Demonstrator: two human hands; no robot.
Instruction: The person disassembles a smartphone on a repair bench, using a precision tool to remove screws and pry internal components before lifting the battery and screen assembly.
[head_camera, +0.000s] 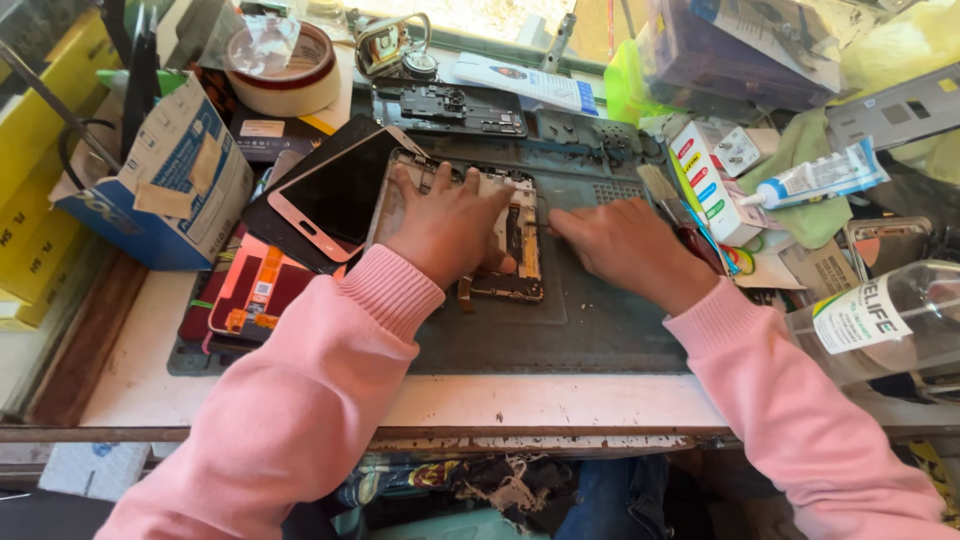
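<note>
An opened phone frame (520, 245) with bare circuit parts lies on a grey-green work mat (560, 335). My left hand (447, 225) presses flat on the frame, fingers spread over its upper edge. Just to its right, my right hand (625, 245) pinches a thin metal tool (540, 226) whose tip touches the frame's right side. A detached phone screen (335, 200) with a pale rim leans at the frame's left. Both arms wear pink sleeves.
A blue and white carton (175, 185) stands at the left, a tape roll (285, 65) behind it. A white glue tube (815, 180), a small striped box (705, 180) and a clear bottle (880, 320) crowd the right. Red phone parts (250, 290) lie front left.
</note>
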